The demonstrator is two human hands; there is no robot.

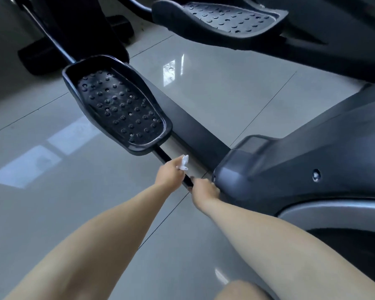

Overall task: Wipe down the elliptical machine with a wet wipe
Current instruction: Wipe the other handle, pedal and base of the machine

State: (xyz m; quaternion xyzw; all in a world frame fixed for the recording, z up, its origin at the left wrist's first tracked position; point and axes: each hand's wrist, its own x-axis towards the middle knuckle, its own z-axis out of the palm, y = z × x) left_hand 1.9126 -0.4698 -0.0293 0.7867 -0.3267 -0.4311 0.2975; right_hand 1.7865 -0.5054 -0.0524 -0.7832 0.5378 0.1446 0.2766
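**pedal_pusher:** So how did I look on the elliptical machine (312, 135)? Was the wet wipe (184, 163) up to it?

**wipe_wes:** Judging by that shot, the wipe was about as light and floppy as it gets. It was bunched into a little white wad and gave you no stiffness at all, so your fingers had to supply all the pressure. It was probably slick too, being wet. You had it pinched in your left hand (169, 174), sticking up above your fingertips, right at the thin black bar (164, 155) just behind the near pedal (117, 107). For a round bar like that, I'd have wrapped the wipe around it rather than dabbed.

**pedal_pusher:** And my other hand?

**wipe_wes:** Your right hand (204, 188) was down where the bar ran into the grey shroud (258, 169), knuckles up and fingers bent over. I honestly couldn't tell whether you gripped the bar or just leaned on it. Both your forearms reached out long and low over the glossy floor (52, 191), nearly side by side, with the hands close but not touching. The machine itself was heavy and rigid (no worry about it budging), though that pedal arm looked like it could swing if you pushed.
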